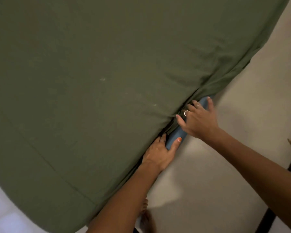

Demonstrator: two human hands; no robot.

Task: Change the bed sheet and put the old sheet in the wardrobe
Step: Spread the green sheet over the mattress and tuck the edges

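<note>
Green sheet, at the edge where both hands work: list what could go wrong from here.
1. The green sheet is bunched into folds where the right hand pushes; it may stay wrinkled or pull loose.
2. The left hand grips the blue mattress edge with fingers under the fabric; they could get pinched.
3. A bare foot sits close to the bed; it might catch trailing cloth.

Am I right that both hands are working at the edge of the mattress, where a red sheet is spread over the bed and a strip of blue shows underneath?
Not quite: the sheet is olive green, not red, as the head view shows. The rest holds: the left hand and right hand are at the mattress edge, on the blue strip.
</note>
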